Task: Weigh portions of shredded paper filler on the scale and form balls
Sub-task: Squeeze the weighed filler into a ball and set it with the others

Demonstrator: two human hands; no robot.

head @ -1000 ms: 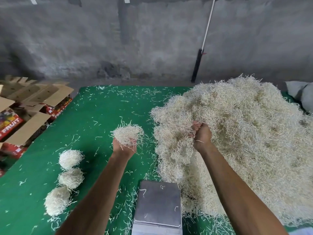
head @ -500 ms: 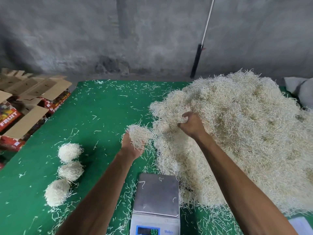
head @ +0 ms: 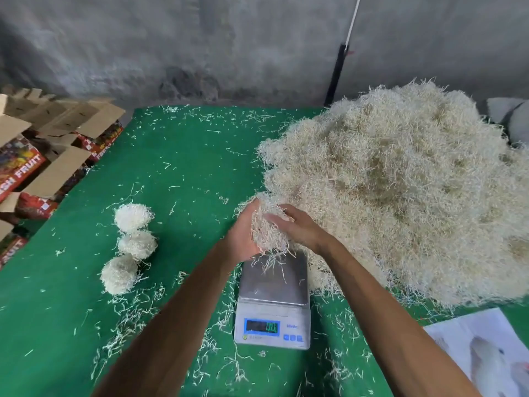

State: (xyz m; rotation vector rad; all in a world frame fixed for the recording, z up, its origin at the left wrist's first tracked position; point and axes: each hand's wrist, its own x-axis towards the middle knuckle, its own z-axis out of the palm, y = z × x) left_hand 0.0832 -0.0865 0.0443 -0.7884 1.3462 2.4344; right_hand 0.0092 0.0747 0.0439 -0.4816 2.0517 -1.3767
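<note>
The left hand (head: 243, 239) cups a clump (head: 267, 227) of shredded paper from below and the left, fingers curled round it. The right hand (head: 297, 227) presses on the clump from the right, fingers fairly straight and laid against the shreds. Both hold it above the far edge of the scale (head: 273, 299), loose strands dangling onto the steel pan. The scale's display is lit, but its digits are too blurred to read. The big pile (head: 400, 190) of filler lies just right of the hands on the green desk (head: 183, 173). 3 finished balls (head: 131, 245) sit in a row to the left, touching one another. Open cartons (head: 43, 156) stand beyond the desk's left edge.
</note>
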